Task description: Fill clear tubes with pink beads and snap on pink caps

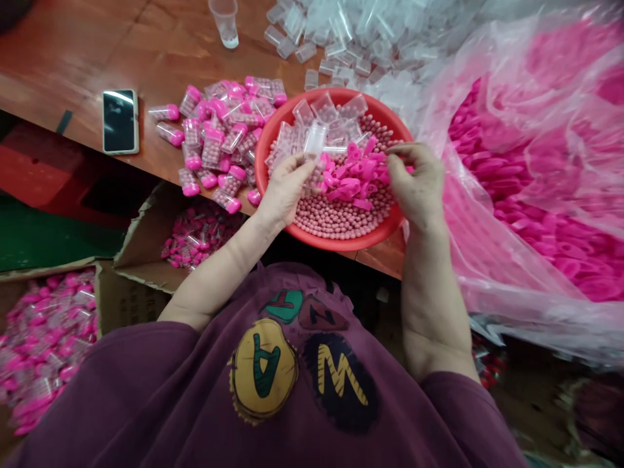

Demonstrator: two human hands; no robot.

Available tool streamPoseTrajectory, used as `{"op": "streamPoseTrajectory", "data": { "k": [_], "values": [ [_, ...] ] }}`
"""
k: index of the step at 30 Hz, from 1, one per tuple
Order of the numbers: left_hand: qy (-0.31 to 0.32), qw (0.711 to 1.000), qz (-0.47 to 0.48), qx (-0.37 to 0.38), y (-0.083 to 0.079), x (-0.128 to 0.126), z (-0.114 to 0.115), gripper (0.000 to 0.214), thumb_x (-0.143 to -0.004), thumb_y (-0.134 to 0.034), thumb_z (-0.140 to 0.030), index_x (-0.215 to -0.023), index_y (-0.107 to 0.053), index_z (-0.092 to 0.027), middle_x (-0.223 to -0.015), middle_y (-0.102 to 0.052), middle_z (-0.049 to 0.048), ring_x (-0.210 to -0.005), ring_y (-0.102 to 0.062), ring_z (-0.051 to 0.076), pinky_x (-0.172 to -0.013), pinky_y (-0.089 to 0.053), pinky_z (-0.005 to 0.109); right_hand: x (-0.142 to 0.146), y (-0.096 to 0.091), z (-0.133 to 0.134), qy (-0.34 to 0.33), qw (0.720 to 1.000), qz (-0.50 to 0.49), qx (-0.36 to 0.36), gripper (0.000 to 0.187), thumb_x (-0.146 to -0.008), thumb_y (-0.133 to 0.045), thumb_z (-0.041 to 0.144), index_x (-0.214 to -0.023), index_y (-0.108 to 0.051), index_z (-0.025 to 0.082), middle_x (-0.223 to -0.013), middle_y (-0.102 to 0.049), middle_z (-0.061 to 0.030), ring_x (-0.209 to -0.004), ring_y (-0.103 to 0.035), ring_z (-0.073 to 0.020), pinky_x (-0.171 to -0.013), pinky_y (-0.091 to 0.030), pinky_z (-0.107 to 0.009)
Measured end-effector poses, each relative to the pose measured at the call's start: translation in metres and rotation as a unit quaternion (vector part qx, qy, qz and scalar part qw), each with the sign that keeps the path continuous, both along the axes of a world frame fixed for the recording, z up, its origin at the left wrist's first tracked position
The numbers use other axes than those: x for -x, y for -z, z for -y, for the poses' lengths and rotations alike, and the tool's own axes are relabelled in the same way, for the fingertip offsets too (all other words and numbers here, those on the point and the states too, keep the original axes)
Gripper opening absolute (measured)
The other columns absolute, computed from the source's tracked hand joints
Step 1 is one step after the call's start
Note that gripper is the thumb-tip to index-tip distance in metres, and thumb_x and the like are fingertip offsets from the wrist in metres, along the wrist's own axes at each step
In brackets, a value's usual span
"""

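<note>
A red bowl (273, 133) on the wooden table holds small pink beads (336, 218), loose pink caps (353, 179) and empty clear vials. Over the bowl's left side, my left hand (285, 188) is closed around a clear plastic vial (314, 140), held upright. My right hand (419, 182) hovers over the bowl's right side, its fingertips pinched among the pink caps. What the pinch holds is too small to make out.
A pile of filled vials with pink caps (224, 140) lies left of the bowl, a phone (119, 121) further left. Empty clear vials (336, 36) and a plastic cup (225, 23) sit at the back. A plastic bag of pink caps (531, 175) fills the right. Cardboard boxes (141, 260) of finished vials stand below the table.
</note>
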State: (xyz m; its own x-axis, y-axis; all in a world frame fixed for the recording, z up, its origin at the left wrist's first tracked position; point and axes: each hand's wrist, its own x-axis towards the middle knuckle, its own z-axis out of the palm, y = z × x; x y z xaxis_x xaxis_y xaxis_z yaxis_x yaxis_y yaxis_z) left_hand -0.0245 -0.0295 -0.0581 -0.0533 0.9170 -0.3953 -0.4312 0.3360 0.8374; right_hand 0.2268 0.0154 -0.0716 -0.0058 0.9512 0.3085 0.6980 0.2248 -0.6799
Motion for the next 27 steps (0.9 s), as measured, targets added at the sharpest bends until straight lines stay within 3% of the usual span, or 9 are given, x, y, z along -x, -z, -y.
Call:
{"op": "streamPoseTrajectory", "data": {
  "k": [2,5,8,10,15,17,20,23,27],
  "values": [
    [0.012,1.000,0.005,-0.004,0.003,0.002,-0.002,0.021,-0.109,-0.078,-0.033,-0.121,-0.069,-0.018,-0.105,-0.077,0.0054,-0.106,-0.081,0.020,-0.094,-0.064,0.031,-0.001,-0.009,0.018,0.006,0.996,0.094,-0.006,0.017,-0.097,-0.062,0.023,-0.098,-0.079,0.022,-0.105,-0.080,-0.0082,-0.092,-0.071,-0.0212,-0.100,-0.064,-0.042],
    [0.033,0.999,0.010,-0.004,0.004,0.002,-0.003,0.023,-0.111,-0.075,-0.034,-0.125,-0.070,-0.017,-0.113,-0.078,0.0084,-0.115,-0.082,0.025,-0.097,-0.064,0.036,0.006,-0.018,0.044,-0.065,0.968,0.222,0.093,0.016,-0.095,-0.064,0.023,-0.088,-0.078,0.023,-0.092,-0.078,-0.0086,-0.092,-0.072,-0.0284,-0.101,-0.064,-0.050],
    [0.059,0.998,0.009,-0.003,0.002,0.001,-0.002,0.019,-0.110,-0.073,-0.027,-0.126,-0.071,-0.017,-0.112,-0.079,0.0081,-0.114,-0.082,0.026,-0.095,-0.064,0.036,0.019,-0.017,0.059,-0.095,0.929,0.328,0.143,0.018,-0.098,-0.064,0.026,-0.094,-0.080,0.020,-0.107,-0.082,-0.0175,-0.111,-0.075,-0.0397,-0.108,-0.062,-0.061],
    [0.068,0.998,0.008,-0.006,0.001,0.002,-0.001,0.018,-0.109,-0.071,-0.022,-0.126,-0.072,-0.017,-0.107,-0.079,0.0066,-0.110,-0.082,0.024,-0.093,-0.064,0.034,0.023,-0.017,0.063,-0.082,0.925,0.342,0.142,0.020,-0.100,-0.061,0.025,-0.101,-0.080,0.019,-0.116,-0.083,-0.0208,-0.117,-0.076,-0.0423,-0.110,-0.062,-0.063],
    [0.026,0.999,0.022,-0.021,-0.004,0.003,0.002,0.018,-0.110,-0.068,-0.021,-0.128,-0.072,-0.019,-0.105,-0.079,0.0052,-0.101,-0.080,0.018,-0.089,-0.062,0.028,0.006,-0.023,0.069,-0.052,0.978,0.159,0.123,0.013,-0.100,-0.073,0.037,-0.104,-0.076,0.026,-0.103,-0.084,-0.0082,-0.094,-0.079,-0.0294,-0.094,-0.067,-0.048],
    [0.023,0.999,0.032,-0.021,-0.008,0.000,0.005,0.015,-0.110,-0.068,-0.019,-0.123,-0.073,-0.019,-0.104,-0.078,0.0039,-0.093,-0.077,0.015,-0.086,-0.059,0.026,0.002,-0.021,0.069,-0.035,0.993,0.044,0.106,0.025,-0.096,-0.081,0.051,-0.103,-0.075,0.027,-0.095,-0.082,-0.0032,-0.085,-0.076,-0.0246,-0.083,-0.067,-0.042],
    [0.078,0.995,0.067,0.000,-0.013,-0.009,0.014,0.011,-0.107,-0.068,-0.012,-0.114,-0.074,-0.017,-0.097,-0.076,0.0016,-0.080,-0.071,0.011,-0.075,-0.053,0.023,0.008,-0.014,0.066,0.000,0.995,-0.085,0.050,0.042,-0.090,-0.087,0.066,-0.101,-0.074,0.028,-0.092,-0.079,-0.0008,-0.083,-0.076,-0.0225,-0.079,-0.066,-0.041],
    [0.136,0.982,0.126,0.027,-0.012,-0.020,0.023,0.015,-0.106,-0.070,-0.008,-0.115,-0.076,-0.017,-0.095,-0.078,0.0015,-0.080,-0.072,0.012,-0.071,-0.052,0.023,0.024,-0.009,0.064,0.002,0.991,-0.130,-0.005,0.042,-0.092,-0.087,0.065,-0.104,-0.074,0.028,-0.098,-0.081,-0.0023,-0.088,-0.078,-0.0228,-0.085,-0.068,-0.042],
    [0.128,0.977,0.168,0.036,-0.005,-0.028,0.027,0.013,-0.101,-0.078,-0.008,-0.111,-0.078,-0.016,-0.094,-0.079,0.0002,-0.079,-0.073,0.010,-0.072,-0.051,0.021,0.036,-0.016,0.071,-0.048,0.994,-0.101,-0.020,0.028,-0.099,-0.084,0.051,-0.110,-0.078,0.026,-0.102,-0.083,-0.0037,-0.089,-0.078,-0.0216,-0.088,-0.067,-0.042]
  ]
}}
